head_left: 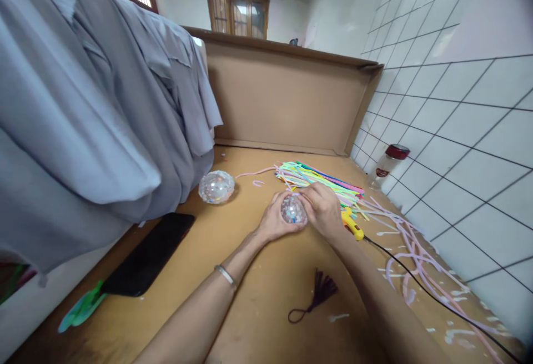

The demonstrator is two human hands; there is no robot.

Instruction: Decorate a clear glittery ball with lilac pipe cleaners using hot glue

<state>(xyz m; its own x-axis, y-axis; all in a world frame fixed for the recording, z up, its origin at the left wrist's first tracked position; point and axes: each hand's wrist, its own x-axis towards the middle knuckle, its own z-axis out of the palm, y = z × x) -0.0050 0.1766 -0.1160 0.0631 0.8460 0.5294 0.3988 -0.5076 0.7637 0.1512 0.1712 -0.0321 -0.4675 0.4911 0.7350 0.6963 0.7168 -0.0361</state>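
Note:
My left hand (273, 220) is closed around a small clear faceted ball or cup with iridescent glints (293, 210), held just above the table. At its upper right edge, the bent fingers of my right hand (322, 205) pinch together. A pale lilac and yellow bit shows by those fingertips, but what they grip is too small to make out. A larger clear faceted bowl-like piece (216, 187) rests on the table to the left. Behind my hands lies a bundle of colourful pipe cleaners (320, 178). A dark purple tassel (320, 292) with a loop lies nearer to me.
A yellow glue gun (353, 225) with a black cord lies right of my hands, beside loose pink pipe cleaners (410, 242) and dried glue spots. A lidded glass jar (387, 166) stands by the tiled wall. At left are a black phone (150, 253) and hanging grey clothes (125, 103).

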